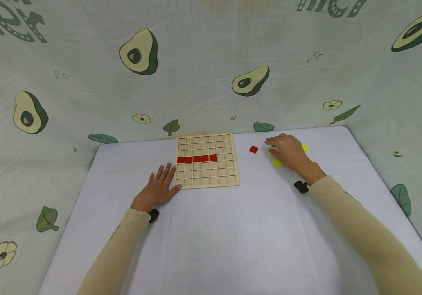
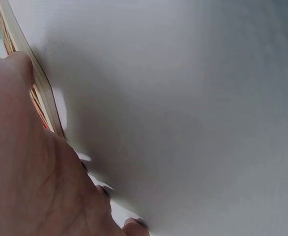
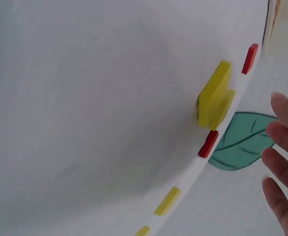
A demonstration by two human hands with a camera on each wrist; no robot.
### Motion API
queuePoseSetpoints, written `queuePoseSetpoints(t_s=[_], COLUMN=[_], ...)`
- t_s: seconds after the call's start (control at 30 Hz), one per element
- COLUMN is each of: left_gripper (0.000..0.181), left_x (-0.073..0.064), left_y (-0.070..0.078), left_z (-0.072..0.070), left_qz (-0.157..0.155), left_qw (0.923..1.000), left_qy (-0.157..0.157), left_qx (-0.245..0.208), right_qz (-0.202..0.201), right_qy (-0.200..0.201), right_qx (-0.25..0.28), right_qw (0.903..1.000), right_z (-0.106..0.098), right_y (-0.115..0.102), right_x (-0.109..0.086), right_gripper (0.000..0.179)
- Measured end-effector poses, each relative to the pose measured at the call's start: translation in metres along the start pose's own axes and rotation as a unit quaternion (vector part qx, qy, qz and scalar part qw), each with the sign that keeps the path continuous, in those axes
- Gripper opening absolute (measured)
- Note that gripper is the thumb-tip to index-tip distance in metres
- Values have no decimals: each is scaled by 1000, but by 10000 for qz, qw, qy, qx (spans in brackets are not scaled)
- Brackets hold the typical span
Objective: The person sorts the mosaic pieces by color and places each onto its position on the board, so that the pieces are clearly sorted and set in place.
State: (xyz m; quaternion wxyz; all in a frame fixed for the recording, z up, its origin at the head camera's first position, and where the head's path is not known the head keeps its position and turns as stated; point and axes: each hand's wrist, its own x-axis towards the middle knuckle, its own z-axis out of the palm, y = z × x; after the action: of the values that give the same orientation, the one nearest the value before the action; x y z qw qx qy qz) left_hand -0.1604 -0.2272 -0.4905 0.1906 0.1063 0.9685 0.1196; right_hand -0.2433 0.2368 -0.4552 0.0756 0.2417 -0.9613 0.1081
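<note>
A pale wooden grid board [image 1: 207, 180] lies on the table, with several red square tiles [image 1: 197, 158] in a row from its left edge. My left hand [image 1: 159, 186] rests flat with spread fingers at the board's left side; thumb and fingertips touch or nearly touch the frame. Over the loose tiles at the right hovers my right hand [image 1: 286, 151], fingers slightly bent, nothing visible between them. The right wrist view shows yellow tiles [image 3: 214, 96] and a red tile [image 3: 208, 144] below that hand. Another red tile [image 1: 253, 149] lies between board and hand.
White cloth covers the table [image 1: 225, 237]. A pale curtain [image 1: 196, 53] printed with avocados and leaves stands behind and along both sides. One yellow tile [image 1: 305, 147] shows beyond the right wrist, and another yellow tile [image 1: 277, 162] lies just below the right hand.
</note>
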Motion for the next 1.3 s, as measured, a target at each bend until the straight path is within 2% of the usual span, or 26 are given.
queuePoseSetpoints(t_s=[0.13, 0.4, 0.7, 1.07, 1.3], left_gripper=[86, 85, 84, 82, 82], left_x=[-1, -6, -3, -8, -7], left_y=[2, 2, 1, 11, 10], left_z=[-1, -2, -2, -10, -10], left_qz=[6, 10, 74, -16, -24], left_qw=[10000, 9999, 10000, 9999, 9999], left_qy=[-13, -133, -6, -133, -115], left_qx=[-18, -5, 54, 85, 107], right_qz=[102, 492, 472, 511, 424], right_qy=[-11, -422, -543, -746, -733], right_qx=[-110, -328, -265, -112, 105], right_qw=[9999, 9974, 9971, 9958, 9964], right_z=[-1, 5, 6, 6, 6], right_y=[15, 28, 37, 45, 44], right_x=[-4, -5, -1, 7, 9], right_gripper=[36, 36, 37, 37, 40])
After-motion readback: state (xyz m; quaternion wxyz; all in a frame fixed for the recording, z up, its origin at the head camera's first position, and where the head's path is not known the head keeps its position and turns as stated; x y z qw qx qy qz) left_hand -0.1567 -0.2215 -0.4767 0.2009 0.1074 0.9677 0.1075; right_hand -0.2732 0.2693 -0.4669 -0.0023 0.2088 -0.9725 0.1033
